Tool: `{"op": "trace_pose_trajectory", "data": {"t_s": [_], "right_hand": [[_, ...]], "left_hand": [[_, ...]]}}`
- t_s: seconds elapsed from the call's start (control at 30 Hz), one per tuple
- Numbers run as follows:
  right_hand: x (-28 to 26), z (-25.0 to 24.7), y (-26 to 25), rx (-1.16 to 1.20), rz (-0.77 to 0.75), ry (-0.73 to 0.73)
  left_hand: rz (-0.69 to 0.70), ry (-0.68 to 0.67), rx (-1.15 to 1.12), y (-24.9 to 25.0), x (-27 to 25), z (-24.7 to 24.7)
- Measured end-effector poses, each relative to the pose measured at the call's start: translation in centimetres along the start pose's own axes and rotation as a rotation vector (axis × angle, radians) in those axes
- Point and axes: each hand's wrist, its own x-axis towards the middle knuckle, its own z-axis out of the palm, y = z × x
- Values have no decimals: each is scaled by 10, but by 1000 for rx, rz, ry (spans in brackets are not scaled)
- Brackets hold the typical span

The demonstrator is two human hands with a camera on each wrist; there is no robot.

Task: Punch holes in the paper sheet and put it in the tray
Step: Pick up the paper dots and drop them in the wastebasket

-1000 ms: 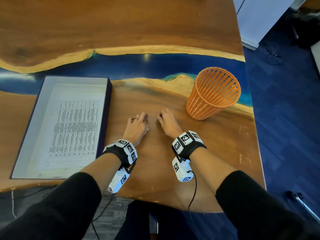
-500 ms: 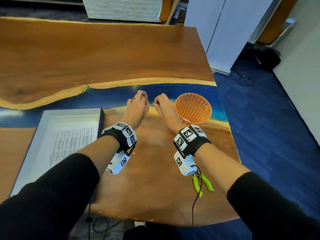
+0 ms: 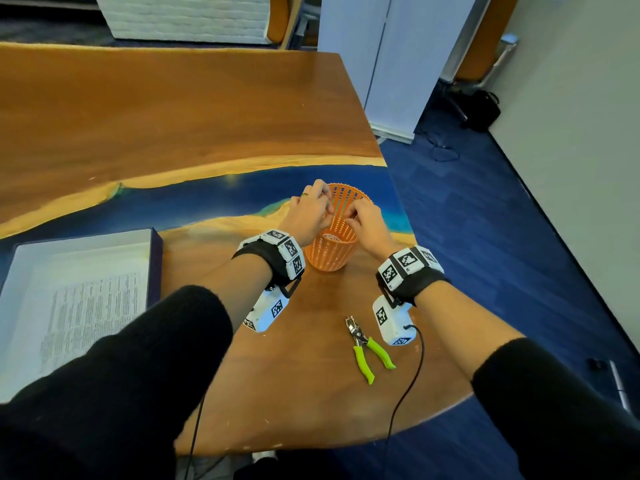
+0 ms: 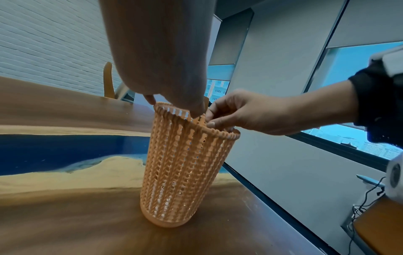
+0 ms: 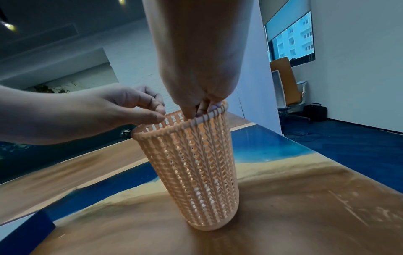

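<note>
The printed paper sheet [image 3: 90, 306] lies flat inside the white tray [image 3: 156, 258] with dark sides at the table's left. The hole punch [image 3: 363, 344], plier-shaped with green handles, lies on the wood between my forearms, untouched. Both hands are over the mouth of an orange lattice basket [image 3: 330, 251]. My left hand [image 3: 327, 209] has its fingertips pinched together above the left rim. My right hand [image 3: 348, 214] reaches just inside the right rim with its fingers bunched [image 5: 200, 110]. Nothing shows between either hand's fingertips. Small white specks sit in the basket's bottom [image 4: 161, 198].
The wooden table [image 3: 173, 116] with a blue resin band ends close to the right of the basket, with blue carpet [image 3: 485, 237] beyond. A black cable [image 3: 412, 375] hangs from my right wrist camera across the front edge. White panels [image 3: 398, 64] stand past the far corner.
Both hands have lifted from the tabletop, where they lay side by side, to the basket's rim. The head view has swung up and right, so the punch now shows.
</note>
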Motion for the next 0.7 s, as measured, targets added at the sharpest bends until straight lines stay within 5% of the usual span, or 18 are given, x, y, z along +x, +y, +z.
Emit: {"op": "trace_pose_trajectory", "data": {"t_s": [0.7], "right_hand": [[-2,3,-1,-2,12,87]], "left_hand": [[-5,44,-65,-1,0,-6]]}}
